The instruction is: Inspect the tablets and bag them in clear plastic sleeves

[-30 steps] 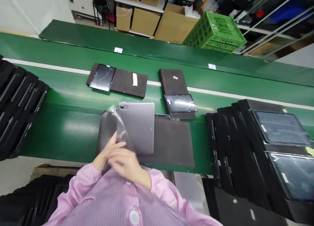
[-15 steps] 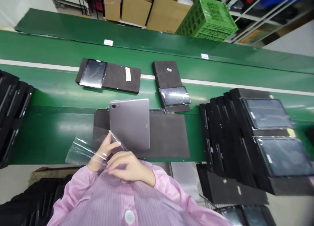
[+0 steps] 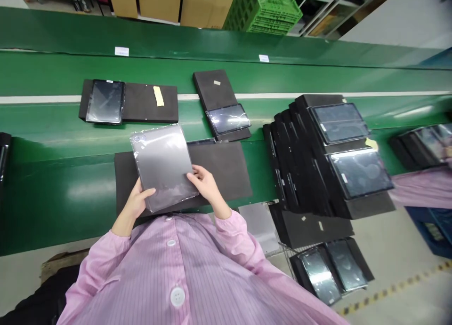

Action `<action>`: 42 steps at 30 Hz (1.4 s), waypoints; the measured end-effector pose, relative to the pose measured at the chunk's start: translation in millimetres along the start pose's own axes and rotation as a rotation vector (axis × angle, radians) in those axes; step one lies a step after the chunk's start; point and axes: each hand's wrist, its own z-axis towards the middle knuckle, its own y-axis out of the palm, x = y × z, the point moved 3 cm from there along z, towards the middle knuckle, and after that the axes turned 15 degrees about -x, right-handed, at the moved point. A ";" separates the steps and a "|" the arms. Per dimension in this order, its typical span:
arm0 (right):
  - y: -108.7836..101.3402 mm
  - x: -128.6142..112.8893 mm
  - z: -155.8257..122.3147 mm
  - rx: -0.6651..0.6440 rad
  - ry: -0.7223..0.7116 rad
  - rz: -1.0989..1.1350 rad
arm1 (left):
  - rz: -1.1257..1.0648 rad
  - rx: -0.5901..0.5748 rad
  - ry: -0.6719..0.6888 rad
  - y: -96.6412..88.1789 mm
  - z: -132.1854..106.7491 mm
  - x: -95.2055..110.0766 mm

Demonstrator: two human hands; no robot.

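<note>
A grey tablet (image 3: 163, 162), back side up, is covered by a clear plastic film or sleeve that reaches past its edges. My left hand (image 3: 134, 203) grips its lower left corner, thumb on top. On the right edge my right hand (image 3: 205, 184) pinches it between thumb and fingers. The tablet is tilted above a black foam pad (image 3: 226, 167) at the bench's near edge. Behind that pad, part of another dark tablet (image 3: 201, 141) shows.
Beyond lie two foam blocks (image 3: 141, 99), (image 3: 215, 87), each bearing a tablet (image 3: 106, 101), (image 3: 228, 119). A tall stack of foam trays with tablets (image 3: 360, 172) stands right. A co-worker's sleeve (image 3: 423, 186) shows at far right. Green crates (image 3: 263, 10) are behind the green bench (image 3: 70, 221).
The clear film, earlier loose in my hands beside the tablet, now covers the tablet. Both hands have moved onto the tablet's sides, and it is raised. My view has swung to the right.
</note>
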 end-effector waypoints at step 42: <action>26.6 -8.7 -20.0 0.142 -0.216 -0.275 | -0.346 0.123 -0.013 -15.7 -5.3 -15.2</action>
